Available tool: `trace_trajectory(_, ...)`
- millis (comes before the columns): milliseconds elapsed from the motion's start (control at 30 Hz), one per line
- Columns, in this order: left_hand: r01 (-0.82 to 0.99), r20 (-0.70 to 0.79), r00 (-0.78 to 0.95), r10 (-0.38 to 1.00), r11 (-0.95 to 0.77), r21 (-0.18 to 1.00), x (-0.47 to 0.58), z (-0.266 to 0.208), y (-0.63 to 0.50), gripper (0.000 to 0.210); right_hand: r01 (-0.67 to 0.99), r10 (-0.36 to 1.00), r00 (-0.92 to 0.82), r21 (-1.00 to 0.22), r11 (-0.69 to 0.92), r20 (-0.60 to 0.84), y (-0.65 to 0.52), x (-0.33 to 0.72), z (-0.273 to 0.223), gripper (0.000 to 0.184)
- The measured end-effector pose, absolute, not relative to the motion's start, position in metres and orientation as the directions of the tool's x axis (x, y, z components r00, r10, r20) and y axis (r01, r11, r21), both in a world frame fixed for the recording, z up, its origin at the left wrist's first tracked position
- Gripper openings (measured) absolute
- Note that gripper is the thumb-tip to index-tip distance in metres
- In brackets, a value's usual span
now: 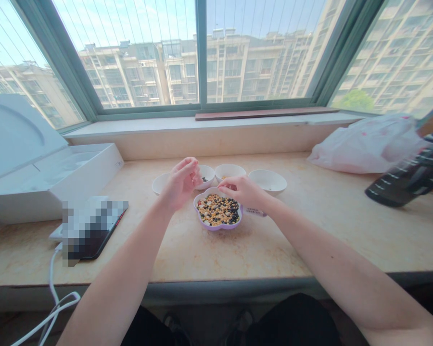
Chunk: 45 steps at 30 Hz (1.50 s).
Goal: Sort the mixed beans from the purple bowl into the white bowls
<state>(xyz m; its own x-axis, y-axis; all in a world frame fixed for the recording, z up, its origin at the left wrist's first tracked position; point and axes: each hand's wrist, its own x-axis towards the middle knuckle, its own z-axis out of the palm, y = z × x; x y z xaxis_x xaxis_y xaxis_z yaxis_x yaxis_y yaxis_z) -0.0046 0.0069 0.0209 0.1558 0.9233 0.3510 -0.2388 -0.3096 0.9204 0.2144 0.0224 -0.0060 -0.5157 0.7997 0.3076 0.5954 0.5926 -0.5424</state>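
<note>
A purple flower-shaped bowl (219, 228) holds mixed beans (216, 209), black, tan and a few pale ones. Over its far right rim, my right hand (240, 188) has thumb and fingers pinched together; whatever they hold is too small to make out. My left hand (184, 179) is raised behind the bowl's left side, fingers curled closed, their contents hidden. Behind it stands a white bowl (210, 181) with a few dark beans. Beside that, another white bowl (234, 169) has something yellowish inside. At the ends of the row are a left white bowl (159, 183), partly covered by my hand, and a right white bowl (269, 181).
An open white box (90, 168) is at the left, with a phone (104, 235) and white cable (54, 298) before it. A plastic bag (368, 144) and dark bottle (404, 178) stand at the right. A small printed packet (255, 212) lies by my right wrist.
</note>
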Motion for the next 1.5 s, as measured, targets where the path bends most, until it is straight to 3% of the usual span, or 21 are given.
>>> trace_trajectory(67, 0.011, 0.440, 0.118, 0.890, -0.445, 0.896, -0.002, 0.016, 0.008, 0.022, 0.594, 0.799, -0.515, -0.544, 0.593, 0.310, 0.022, 0.215, -0.006, 0.026)
trace_trajectory(167, 0.494, 0.535, 0.207, 0.819, -0.560, 0.665, 0.000, 0.007, 0.007, 0.013, 0.597, 0.790, -0.524, -0.525, 0.607, 0.318, 0.024, 0.215, -0.008, 0.025)
trace_trajectory(267, 0.652, 0.529, 0.322, 0.786, -0.589, 0.478, 0.002, 0.003, 0.003, 0.008, 0.596, 0.781, -0.533, -0.511, 0.620, 0.326, 0.027, 0.216, -0.009, 0.025)
trace_trajectory(500, 0.649, 0.536, 0.341, 0.773, -0.605, 0.461, 0.003, 0.003, 0.003, 0.010, 0.580, 0.792, -0.525, -0.549, 0.601, 0.312, 0.029, 0.217, -0.012, 0.025)
trace_trajectory(767, 0.625, 0.513, 0.370, 0.774, -0.616, 0.479, 0.005, 0.002, 0.002, 0.011, 0.263, 0.814, -0.549, -0.884, 0.386, 0.192, 0.023, 0.213, -0.005, 0.032)
trace_trajectory(967, 0.600, 0.485, 0.413, 0.771, -0.631, 0.491, 0.005, 0.001, 0.002, 0.013, 0.196, 0.838, -0.537, -0.951, 0.238, 0.099, 0.023, 0.211, -0.007, 0.036)
trace_trajectory(1167, 0.589, 0.480, 0.434, 0.762, -0.643, 0.489, 0.004, -0.001, 0.004, 0.013, 0.226, 0.852, -0.516, -0.944, 0.239, 0.092, 0.021, 0.209, -0.006, 0.032)
trace_trajectory(1267, 0.617, 0.488, 0.414, 0.768, -0.631, 0.471, 0.004, 0.001, 0.004, 0.015, 0.276, 0.868, -0.466, -0.905, 0.324, 0.168, 0.020, 0.209, -0.002, 0.030)
trace_trajectory(1400, 0.697, 0.458, 0.346, 0.819, -0.551, 0.459, 0.004, 0.004, 0.003, 0.016, 0.512, 0.870, -0.287, -0.703, 0.493, 0.401, 0.023, 0.212, 0.000, 0.021)
trace_trajectory(1500, 0.752, 0.406, 0.308, 0.860, -0.482, 0.450, 0.002, 0.003, 0.004, 0.017, 0.660, 0.853, -0.180, -0.582, 0.474, 0.490, 0.032, 0.219, -0.004, 0.019)
